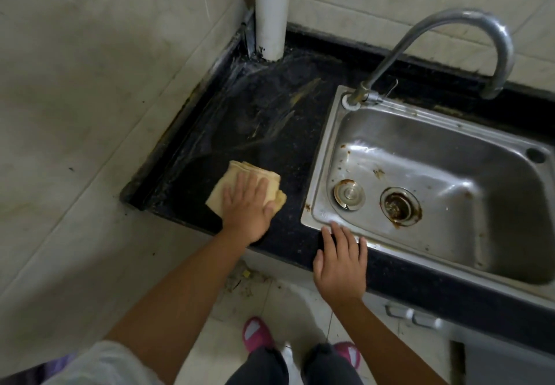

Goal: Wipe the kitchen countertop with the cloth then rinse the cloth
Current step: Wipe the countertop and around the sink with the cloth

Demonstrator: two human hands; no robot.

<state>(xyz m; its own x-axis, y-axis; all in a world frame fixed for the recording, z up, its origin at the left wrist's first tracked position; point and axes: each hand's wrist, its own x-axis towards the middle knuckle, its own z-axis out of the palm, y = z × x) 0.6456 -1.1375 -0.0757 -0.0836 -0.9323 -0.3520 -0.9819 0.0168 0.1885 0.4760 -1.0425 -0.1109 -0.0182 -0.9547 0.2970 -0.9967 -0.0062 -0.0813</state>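
The left hand (247, 208) lies flat on a folded yellow cloth (237, 186), pressing it onto the black counter (270, 132) near the front edge, left of the sink. Its fingers (240, 185) are spread and straight, released rather than clenched, laid over the cloth's middle and right part; the cloth's far edge and left corner show beyond the fingertips, and the thumb rests on its right fold. Wet streaks and brownish smears cross the counter behind the cloth, toward a white pipe (271, 18) standing in the corner of the tiled walls.

The right hand (341, 260) rests open on the counter's front edge, fingers loose and holding nothing, with the fingertips touching the front left corner of the stainless steel sink (326, 156). In the stained basin a round plug (349, 195) lies just beside the rusty drain (398, 204). A curved metal faucet (450, 24) arches over the sink's back rim. Pink slippers (256, 335) show on the floor below.
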